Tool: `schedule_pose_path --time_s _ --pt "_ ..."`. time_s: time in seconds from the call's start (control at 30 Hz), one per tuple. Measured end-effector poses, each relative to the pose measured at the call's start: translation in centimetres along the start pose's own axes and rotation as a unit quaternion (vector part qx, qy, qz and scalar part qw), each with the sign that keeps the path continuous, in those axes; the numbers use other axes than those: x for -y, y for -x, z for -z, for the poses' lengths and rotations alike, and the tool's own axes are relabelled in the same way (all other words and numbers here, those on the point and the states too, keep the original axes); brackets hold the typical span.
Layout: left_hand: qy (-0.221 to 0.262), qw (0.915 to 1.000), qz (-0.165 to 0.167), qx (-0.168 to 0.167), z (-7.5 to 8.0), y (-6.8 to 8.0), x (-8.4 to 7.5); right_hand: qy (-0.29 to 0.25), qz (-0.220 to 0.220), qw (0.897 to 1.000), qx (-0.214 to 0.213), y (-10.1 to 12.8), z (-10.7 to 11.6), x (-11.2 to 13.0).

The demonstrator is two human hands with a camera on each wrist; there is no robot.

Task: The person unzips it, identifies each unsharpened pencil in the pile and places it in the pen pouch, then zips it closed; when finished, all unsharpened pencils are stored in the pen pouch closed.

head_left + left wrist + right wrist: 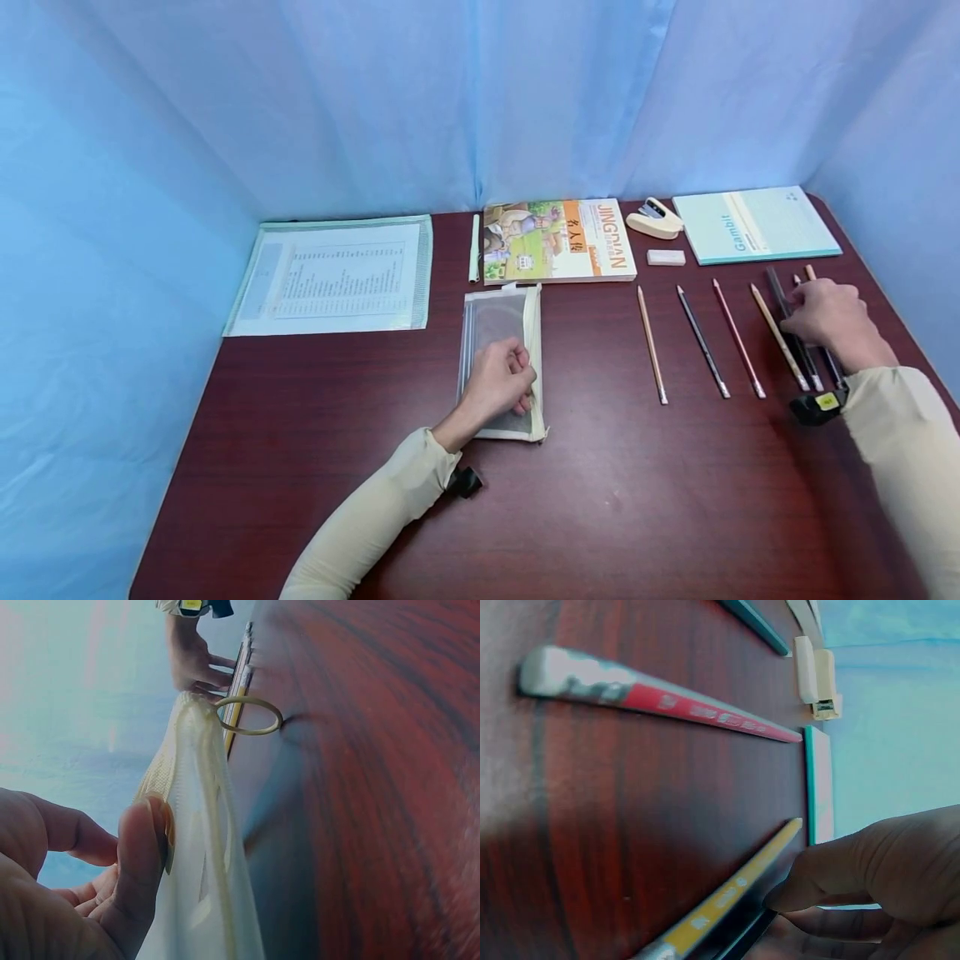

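Observation:
A translucent mesh pencil pouch [498, 321] with a cream zipper edge lies at the table's middle. My left hand [520, 377] rests on its near half, and its curled fingers pinch the zipper edge. In the left wrist view my thumb [142, 847] presses that edge [202, 847], beyond which a ring pull [249, 716] sticks out. At the right lie several pencils in a row, among them a red one [738, 336] and a yellow one [776, 333]. My right hand [801, 315] curls over a black pencil [777, 287] beside the yellow pencil [727, 896], fingertips [832, 881] on it.
Along the back lie a clear document folder [333, 273], a white pen [474, 247], a picture book [558, 240], a cream stapler [654, 218], an eraser [666, 257] and a pale green notebook [753, 223]. Blue cloth walls in the table.

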State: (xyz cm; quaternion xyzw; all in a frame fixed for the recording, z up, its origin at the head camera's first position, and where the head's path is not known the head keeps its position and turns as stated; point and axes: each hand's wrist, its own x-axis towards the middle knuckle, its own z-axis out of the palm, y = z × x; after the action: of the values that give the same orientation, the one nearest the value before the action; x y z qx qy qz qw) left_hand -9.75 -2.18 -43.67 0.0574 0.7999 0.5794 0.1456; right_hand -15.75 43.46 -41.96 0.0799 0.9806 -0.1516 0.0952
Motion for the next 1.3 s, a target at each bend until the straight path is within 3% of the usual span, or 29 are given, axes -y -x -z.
schedule_pose_path --time_s 0.27,0.33,0.4,0.43,0.47,0.57,0.63,0.67,0.77,1.13,1.3 --pt "0.003 1.0000 0.003 -0.002 0.1 0.0 -0.1 -0.051 -0.014 0.999 0.000 1.3 1.9 1.4" --pt "0.005 1.0000 0.002 -0.003 0.2 0.0 -0.1 -0.105 -0.010 0.994 0.006 1.5 1.7 1.7" --pt "0.005 1.0000 0.001 -0.004 0.2 0.0 -0.1 -0.206 0.000 0.978 0.029 1.6 1.2 2.1" --pt "0.004 1.0000 0.001 -0.004 0.2 -0.1 -0.1 -0.267 0.003 0.963 0.046 1.6 0.9 2.3" --pt "0.004 1.0000 0.001 -0.004 0.2 -0.1 -0.1 -0.339 0.008 0.939 0.066 1.6 0.4 2.5" --pt "0.005 1.0000 0.003 -0.004 0.2 0.0 -0.1 -0.512 0.026 0.850 0.118 1.7 -0.8 3.3" --pt "0.005 1.0000 0.003 -0.004 0.2 0.0 -0.1 -0.580 0.040 0.801 0.143 1.9 -1.7 4.0" --pt "0.006 1.0000 0.003 -0.004 0.2 0.0 -0.1 -0.603 0.048 0.781 0.154 2.0 -2.1 4.5" --pt "0.006 1.0000 0.003 -0.004 0.2 0.0 -0.1 -0.628 0.069 0.754 0.181 2.3 -3.3 5.9" --pt "0.009 0.9999 -0.005 -0.006 0.3 0.0 -0.1 -0.620 0.086 0.736 0.259 3.1 -6.8 13.1" --pt "0.008 1.0000 -0.004 -0.004 0.3 0.0 -0.2 -0.595 0.074 0.744 0.295 3.5 -8.7 16.9"
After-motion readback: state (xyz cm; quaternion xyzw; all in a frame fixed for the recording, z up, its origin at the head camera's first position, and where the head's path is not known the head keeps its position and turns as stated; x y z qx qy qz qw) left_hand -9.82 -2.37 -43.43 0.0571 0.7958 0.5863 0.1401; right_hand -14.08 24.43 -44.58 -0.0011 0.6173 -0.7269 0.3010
